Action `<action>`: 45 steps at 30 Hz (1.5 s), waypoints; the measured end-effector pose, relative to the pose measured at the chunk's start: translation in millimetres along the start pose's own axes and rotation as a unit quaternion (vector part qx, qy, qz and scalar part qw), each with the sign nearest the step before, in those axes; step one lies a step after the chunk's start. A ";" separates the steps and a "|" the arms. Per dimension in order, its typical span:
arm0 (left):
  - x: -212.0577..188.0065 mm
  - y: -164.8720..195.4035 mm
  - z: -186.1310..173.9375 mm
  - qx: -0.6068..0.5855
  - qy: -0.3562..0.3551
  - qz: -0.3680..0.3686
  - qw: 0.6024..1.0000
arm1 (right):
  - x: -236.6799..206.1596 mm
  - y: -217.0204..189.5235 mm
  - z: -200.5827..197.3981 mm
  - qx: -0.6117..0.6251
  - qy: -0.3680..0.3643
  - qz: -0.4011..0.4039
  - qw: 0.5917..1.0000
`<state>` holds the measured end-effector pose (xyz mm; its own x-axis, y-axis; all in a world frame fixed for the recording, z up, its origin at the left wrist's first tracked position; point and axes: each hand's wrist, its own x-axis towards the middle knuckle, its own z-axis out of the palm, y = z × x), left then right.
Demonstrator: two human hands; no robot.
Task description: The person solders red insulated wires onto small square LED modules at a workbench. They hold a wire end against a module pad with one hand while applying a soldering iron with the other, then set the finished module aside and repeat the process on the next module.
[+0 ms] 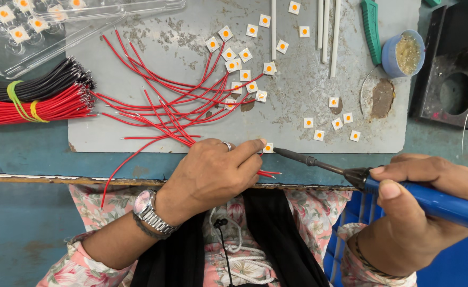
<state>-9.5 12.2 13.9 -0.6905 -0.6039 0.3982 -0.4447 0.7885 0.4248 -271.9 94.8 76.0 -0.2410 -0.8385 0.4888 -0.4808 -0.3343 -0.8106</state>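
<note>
- Our left hand point(212, 172) is curled shut, its fingertips pinching a small white square chip point(267, 148) with an orange dot and holding it down at the near edge of the grey plate point(298, 95); a couple of thin red wires point(268, 173) poke out from under the knuckles.
- Our right hand point(415, 212) is clamped around the smooth blue handle of a soldering iron point(351, 172), whose dark metal tip points toward nine o'clock and sits just beside that chip.
- The plate itself is scuffed and blotchy, with worn patches, lying on a chipped blue worktop point(26, 154).
- At twelve o'clock from the left hand a loose fan of red wires point(175, 101) runs up to a cluster of matching square chips point(242, 69), glossy and flat.
- More chips point(329, 122) lie scattered at one o'clock, well apart from the cluster.
- At ten o'clock we see tied bundles of red and black wire point(37, 98), banded in yellow-green.
- Far at one o'clock stands a round blue tub point(402, 53) of grainy yellowish paste, near a green-handled tool point(371, 29) and slim white tubes point(327, 29).
</note>
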 end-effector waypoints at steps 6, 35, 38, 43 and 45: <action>-1.8 0.4 0.9 -0.016 0.006 -0.002 1.000 | -10.4 10.5 -6.1 0.016 0.022 -0.015 1.000; 1.0 4.1 -13.5 -0.146 0.207 -0.100 0.962 | -3.8 39.2 65.4 -0.053 -0.124 -0.041 0.990; 0.7 3.6 -12.9 -0.185 0.152 -0.089 0.967 | -5.0 35.8 70.9 -0.112 -0.128 -0.048 0.984; -0.3 1.8 -10.0 -0.251 0.110 -0.149 0.950 | -9.3 39.8 74.3 -0.098 -0.135 -0.036 0.985; 0.1 1.5 -8.8 -0.262 0.100 -0.161 0.946 | -10.9 43.0 75.3 -0.082 -0.134 -0.031 0.987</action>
<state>-5.2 12.3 21.8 -0.4228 -0.8539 0.3036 -0.2331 0.4262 0.8741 -226.4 57.1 11.5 0.0151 -0.9098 0.4149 -0.6227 -0.3332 -0.7080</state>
